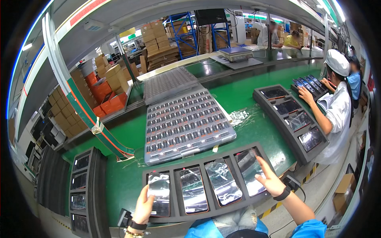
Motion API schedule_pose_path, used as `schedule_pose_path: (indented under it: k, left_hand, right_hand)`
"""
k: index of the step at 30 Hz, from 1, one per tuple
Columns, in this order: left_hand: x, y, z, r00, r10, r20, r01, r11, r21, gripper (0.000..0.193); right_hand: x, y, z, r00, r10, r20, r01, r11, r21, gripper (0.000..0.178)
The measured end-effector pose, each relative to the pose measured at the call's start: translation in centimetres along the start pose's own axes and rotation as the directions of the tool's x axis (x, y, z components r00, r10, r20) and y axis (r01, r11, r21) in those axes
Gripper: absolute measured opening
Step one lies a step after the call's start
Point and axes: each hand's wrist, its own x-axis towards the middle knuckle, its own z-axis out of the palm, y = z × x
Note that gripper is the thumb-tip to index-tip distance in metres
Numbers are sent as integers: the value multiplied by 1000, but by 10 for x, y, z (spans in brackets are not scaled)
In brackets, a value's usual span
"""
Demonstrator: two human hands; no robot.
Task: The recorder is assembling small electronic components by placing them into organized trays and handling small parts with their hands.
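Observation:
A dark foam tray (174,194) lies before me with several flat phones in its slots, each covered in shiny clear film. My left hand (143,206) is closed at the left edge of the leftmost phone (160,194), thumb over its face; the fingertips behind the edge are partly hidden. At the tray's right end, my right hand (272,181) reaches over the rightmost phone (250,170), thumb and index finger apart. Between them sit two more film-covered phones (194,190), untouched by either hand.
Beyond the tray stands a clear plastic blister tray (190,149) with rows of small dark parts. Similar foam trays lie at left (89,190) and right (295,137). A co-worker in a white cap (337,62) handles another dark tray. A green-and-white post (85,105) rises at left.

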Motion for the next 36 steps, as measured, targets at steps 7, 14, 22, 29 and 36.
schedule_pose_path:
  k: [7, 14, 22, 29, 36]
  left_hand:
    - [-16, 25, -7, 869, 488, -79, -231, 542, 808, 52]
    - [-31, 51, -34, 954, -298, 17, 287, 900, -328, 38]
    - [-24, 71, -34, 947, -316, 50, 267, 694, -669, 44]
    - [-9, 121, 12, 884, 387, 264, 137, 324, -936, 60]
    - [-46, 170, 112, 581, 507, 637, 362, 539, -760, 97]
  right_hand:
    - [-11, -41, -31, 970, -150, -193, 35, 865, -500, 57]
    - [-28, -37, -73, 842, 537, -44, -528, 839, 129, 69]
    - [-58, 23, -70, 921, 340, 193, -372, 612, 698, 47]
    - [-112, 8, -23, 918, 259, -299, 186, 386, 904, 35]
    - [-115, -9, -77, 690, 87, -718, 659, 334, 674, 23]
